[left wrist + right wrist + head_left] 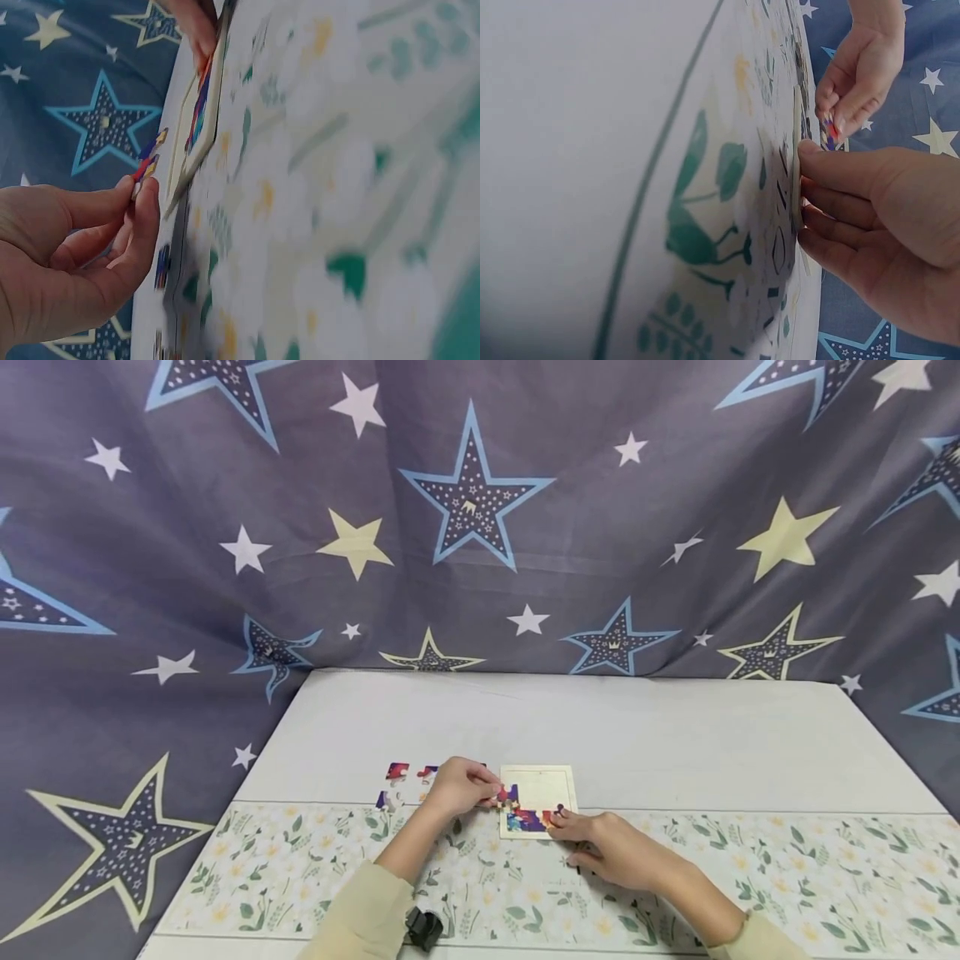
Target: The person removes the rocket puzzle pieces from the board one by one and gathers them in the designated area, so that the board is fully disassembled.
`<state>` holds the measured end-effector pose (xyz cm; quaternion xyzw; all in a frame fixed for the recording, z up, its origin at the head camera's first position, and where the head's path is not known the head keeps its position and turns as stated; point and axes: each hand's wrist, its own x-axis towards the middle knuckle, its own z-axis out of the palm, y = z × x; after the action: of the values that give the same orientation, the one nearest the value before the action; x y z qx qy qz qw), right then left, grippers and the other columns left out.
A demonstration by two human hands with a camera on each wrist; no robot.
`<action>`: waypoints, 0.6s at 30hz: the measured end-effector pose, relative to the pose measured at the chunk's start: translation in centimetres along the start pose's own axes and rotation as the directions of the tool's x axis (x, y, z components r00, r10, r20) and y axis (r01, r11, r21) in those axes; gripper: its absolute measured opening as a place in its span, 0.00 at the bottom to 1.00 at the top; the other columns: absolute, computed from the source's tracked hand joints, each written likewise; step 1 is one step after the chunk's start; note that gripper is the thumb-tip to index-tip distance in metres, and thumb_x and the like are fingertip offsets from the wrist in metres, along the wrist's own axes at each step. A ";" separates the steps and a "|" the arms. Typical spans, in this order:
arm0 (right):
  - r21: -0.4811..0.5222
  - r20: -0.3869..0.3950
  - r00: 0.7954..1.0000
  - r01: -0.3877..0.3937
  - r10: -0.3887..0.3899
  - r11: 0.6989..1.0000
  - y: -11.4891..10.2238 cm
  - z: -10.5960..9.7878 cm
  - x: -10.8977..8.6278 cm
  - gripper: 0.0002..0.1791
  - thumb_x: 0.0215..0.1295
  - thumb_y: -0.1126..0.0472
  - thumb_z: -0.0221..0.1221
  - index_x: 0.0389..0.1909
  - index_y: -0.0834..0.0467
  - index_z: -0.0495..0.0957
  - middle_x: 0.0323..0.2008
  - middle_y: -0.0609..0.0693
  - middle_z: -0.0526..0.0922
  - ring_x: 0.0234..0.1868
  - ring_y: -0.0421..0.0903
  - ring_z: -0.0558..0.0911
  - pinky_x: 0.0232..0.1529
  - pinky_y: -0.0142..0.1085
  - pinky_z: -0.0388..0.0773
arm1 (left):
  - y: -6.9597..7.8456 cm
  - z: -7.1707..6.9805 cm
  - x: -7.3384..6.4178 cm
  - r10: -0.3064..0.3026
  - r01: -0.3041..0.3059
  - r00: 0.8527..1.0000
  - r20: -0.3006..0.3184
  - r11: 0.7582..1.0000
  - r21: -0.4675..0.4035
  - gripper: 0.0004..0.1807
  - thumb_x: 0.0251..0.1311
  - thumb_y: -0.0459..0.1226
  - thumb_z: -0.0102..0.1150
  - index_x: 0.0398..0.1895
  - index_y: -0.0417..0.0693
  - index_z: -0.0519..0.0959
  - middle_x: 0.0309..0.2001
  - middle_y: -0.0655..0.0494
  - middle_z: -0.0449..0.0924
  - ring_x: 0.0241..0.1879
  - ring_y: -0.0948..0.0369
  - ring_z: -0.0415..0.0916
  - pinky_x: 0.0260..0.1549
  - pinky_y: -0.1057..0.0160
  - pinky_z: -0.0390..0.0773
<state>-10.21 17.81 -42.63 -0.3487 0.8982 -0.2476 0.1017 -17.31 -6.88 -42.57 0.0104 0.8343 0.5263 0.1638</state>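
My left hand (462,785) pinches a colourful jigsaw piece (144,166) between thumb and fingertips, over the left side of a pale square puzzle board (564,785). Joined pieces in purple, red and blue (528,821) lie along the board's near edge, with more at its left side; the upper right of the board shows bare. My right hand (618,852) rests its fingertips at the board's near right corner, beside a small dark piece tip (559,810). In the right wrist view, the fingers touch the board's edge.
Several loose jigsaw pieces (397,771) lie left of the board, partly hidden by my left hand. A black object (424,928) sits near the left sleeve. A floral strip (300,868) crosses the white table (637,727), and a starry curtain (570,585) hangs behind.
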 end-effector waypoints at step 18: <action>0.008 -0.011 1.000 0.020 -0.020 1.000 -0.1 0.3 -0.2 0.21 0.61 0.65 0.61 0.57 0.61 0.77 0.62 0.59 0.75 0.64 0.57 0.74 0.47 0.33 0.82 | -1.8 -1.8 -1.3 0.192 -0.087 0.962 -0.195 0.891 0.445 0.04 0.47 0.30 0.68 0.20 0.44 0.83 0.20 0.54 0.82 0.19 0.64 0.74 0.23 0.67 0.74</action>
<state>-9.94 17.77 -42.88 -0.3559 0.8941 -0.2544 0.0956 -16.30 -9.48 -43.12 0.0447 0.9406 0.3360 0.0196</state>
